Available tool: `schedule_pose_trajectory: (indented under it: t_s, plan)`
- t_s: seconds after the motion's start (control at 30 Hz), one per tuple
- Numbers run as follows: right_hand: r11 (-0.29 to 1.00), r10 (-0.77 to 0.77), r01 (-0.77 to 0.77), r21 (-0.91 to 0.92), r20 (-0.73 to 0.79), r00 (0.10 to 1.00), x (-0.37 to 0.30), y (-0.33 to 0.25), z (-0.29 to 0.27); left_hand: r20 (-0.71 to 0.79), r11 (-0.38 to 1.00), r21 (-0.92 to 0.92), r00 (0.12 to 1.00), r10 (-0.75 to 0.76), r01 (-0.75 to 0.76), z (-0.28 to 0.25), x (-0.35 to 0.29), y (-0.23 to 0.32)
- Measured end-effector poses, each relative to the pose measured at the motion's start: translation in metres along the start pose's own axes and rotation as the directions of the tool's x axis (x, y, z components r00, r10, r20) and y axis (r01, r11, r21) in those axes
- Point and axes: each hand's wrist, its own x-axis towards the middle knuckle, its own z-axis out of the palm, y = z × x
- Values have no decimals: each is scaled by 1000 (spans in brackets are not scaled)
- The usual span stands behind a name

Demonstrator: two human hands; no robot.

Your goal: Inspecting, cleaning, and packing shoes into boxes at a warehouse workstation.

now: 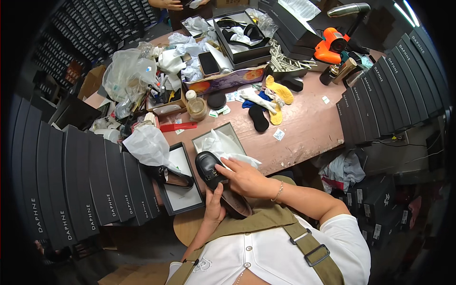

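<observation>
A black shoe (209, 167) with a shiny rounded toe and a small metal trim is held in front of my chest, its toe away from me. From below, my left hand (215, 207) grips its side, thumb upward. My right hand (248, 177) lies over the shoe's upper with the fingers stretched out, touching the front. A matching black shoe (176, 179) rests across an open dark box (189, 205) on the left. Just beyond my hands, white tissue paper (219, 145) fills a grey box part (232, 128). Another tissue sheet (149, 145) is beside the second shoe.
Stacked dark shoeboxes (80, 180) rise at left, with another stack (396, 85) at right. On the pink table (308, 128) are a red comb (178, 127), a jar (196, 108), yellow cloths (279, 92), black pads (258, 118) and an orange heat gun (332, 46). Someone's hand (172, 4) shows beyond.
</observation>
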Motion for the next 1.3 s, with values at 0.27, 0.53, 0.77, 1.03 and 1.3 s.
schedule_pose_trajectory:
  t_s: [0.27,0.53,0.77,1.03,1.3]
  plan:
    - [852,239,-290,436,169,956,-5,8,2,72,989,84,989,-130,124,4,1,9]
    - [917,298,-328,225,156,942,17,15,50,-142,1000,16,990,-21,23,-13,10,-16]
    - [441,205,-384,811,326,923,26,20,-20,47,905,-393,986,-159,165,-40,40,34]
    - [597,165,-336,728,299,940,-9,-16,9,260,696,-636,942,-214,333,-42,55,45]
    - [608,183,-271,747,200,963,-11,-10,-3,191,847,-395,934,-302,355,-51,67,40]
